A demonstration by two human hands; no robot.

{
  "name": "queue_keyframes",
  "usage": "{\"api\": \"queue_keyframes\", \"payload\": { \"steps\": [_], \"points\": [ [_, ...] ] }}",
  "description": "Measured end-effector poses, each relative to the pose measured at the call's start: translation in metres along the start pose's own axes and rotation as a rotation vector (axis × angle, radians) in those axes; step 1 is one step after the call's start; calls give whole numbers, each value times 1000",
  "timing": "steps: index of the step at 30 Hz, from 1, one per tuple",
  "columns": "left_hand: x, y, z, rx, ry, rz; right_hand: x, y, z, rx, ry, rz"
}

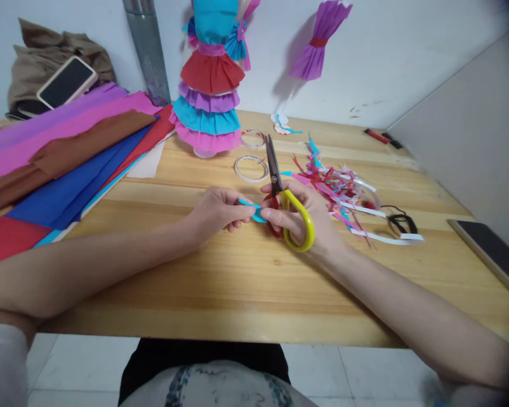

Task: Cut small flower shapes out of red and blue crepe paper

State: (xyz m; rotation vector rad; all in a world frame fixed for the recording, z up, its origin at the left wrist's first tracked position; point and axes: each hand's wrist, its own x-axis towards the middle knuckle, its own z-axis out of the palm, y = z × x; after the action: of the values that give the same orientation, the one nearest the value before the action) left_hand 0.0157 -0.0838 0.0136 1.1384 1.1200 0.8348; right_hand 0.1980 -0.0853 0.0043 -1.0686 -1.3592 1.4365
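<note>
My left hand (220, 212) pinches one end of a small turquoise paper strip (258, 215) between thumb and fingers. The thumb and fingertips of my right hand (297, 215) meet the strip's other end. Scissors (306, 229) with yellow and red handles rest in my right hand, with the blades pointing away from me and looking closed. Both hands are just above the wooden table. Beyond them lie two rolls of tape (251, 176). Behind the tape stands a tiered dress of crepe paper (212, 73) in turquoise, red, purple and pink.
Crepe paper sheets (85, 186) are stacked at left, near a phone (68, 82) and a grey bottle (148, 53). Paper scraps (335, 186) are heaped right of the scissors, beside a black cord (402, 223). A purple paper bow (321, 42) stands at the back; another phone (492, 254) lies right.
</note>
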Motion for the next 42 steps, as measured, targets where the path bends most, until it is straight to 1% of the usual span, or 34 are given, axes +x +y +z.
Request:
{"api": "queue_keyframes", "payload": {
  "steps": [4, 9, 15, 21, 24, 29, 34, 36, 38, 40, 42],
  "points": [
    [-2, 3, 2, 29, 8, 3, 3, 4, 3, -31, 22, -4],
    [-2, 6, 3, 56, 4, -31, 7, 5, 4, -1, 41, 20],
    [2, 2, -4, 77, -30, -69, 7, 4, 3, -8, 46, 15],
    [7, -1, -8, -136, -36, -108, 6, 5, 1, -17, 53, 14],
    [6, -3, -8, -106, -18, -67, 6, 5, 0, -18, 53, 22],
    [2, 0, -5, -10, 24, 53, 6, 3, 0, -31, 39, 28],
    [0, 2, -3, 100, 52, 123, 8, 5, 1, -18, 29, -5],
    [2, -1, -5, 145, 58, 204, 8, 5, 0, -8, 65, -40],
    [3, -6, -9, 225, 93, 368, 8, 5, -1, -2, 120, -72],
    [4, -11, -14, 390, 160, 613, 7, 4, -2, 15, 133, -78],
    [3, -15, -18, 586, 206, 950, 5, 4, -2, 73, 88, -40]
  ]
}}
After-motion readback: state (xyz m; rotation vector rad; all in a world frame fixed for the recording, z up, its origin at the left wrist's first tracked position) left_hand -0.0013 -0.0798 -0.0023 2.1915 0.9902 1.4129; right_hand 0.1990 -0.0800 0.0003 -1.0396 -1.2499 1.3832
